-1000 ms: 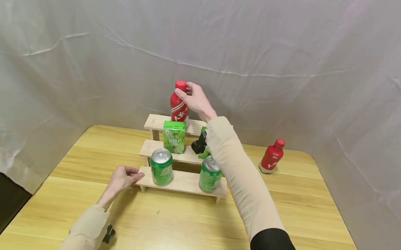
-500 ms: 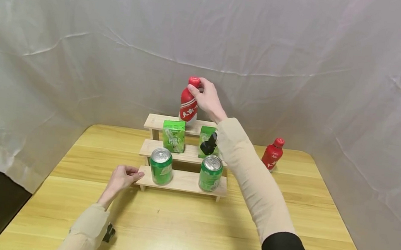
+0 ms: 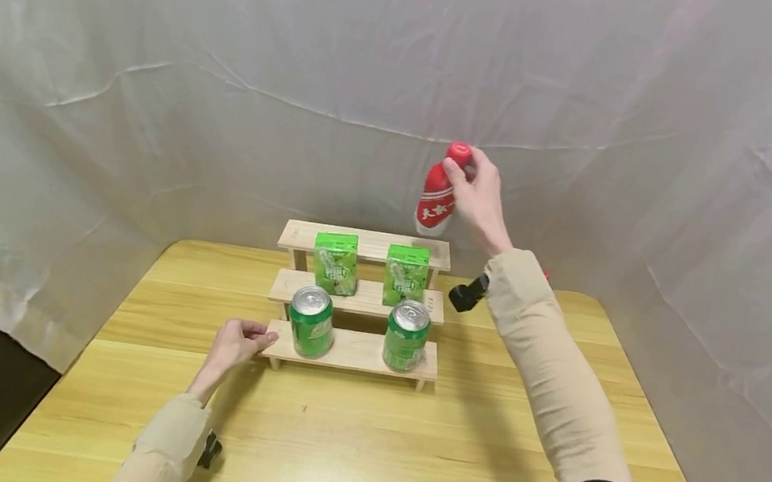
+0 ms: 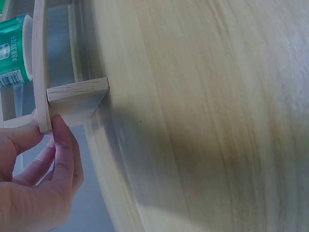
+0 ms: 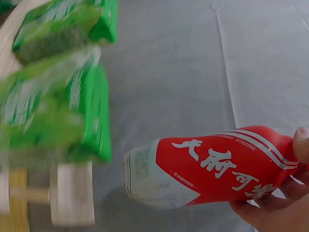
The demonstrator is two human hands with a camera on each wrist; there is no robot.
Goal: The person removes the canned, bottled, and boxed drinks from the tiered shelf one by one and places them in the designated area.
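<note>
While the left hand [image 3: 233, 347] pinches the left end of the bottom board [image 3: 358, 352] between thumb and fingers, probably to steady the wooden stand [image 3: 365, 304], the right hand [image 3: 482, 195] grips a red bottle [image 3: 438, 197] round its neck, just below the cap [image 3: 460, 151]. That hold leaves the body and pale base free — likely handy for clearing whatever stands lower down. The bottle hangs over the right end of the top board [image 3: 373, 245], tilted, its base swung leftward and apart from the wood. Below, two green cartons [image 3: 336, 265] [image 3: 406, 277] stand upright on the middle board [image 3: 367, 293], two green cans [image 3: 311, 324] [image 3: 406, 338] on the bottom one; each pair sits well apart, which seems to spread the load evenly.
</note>
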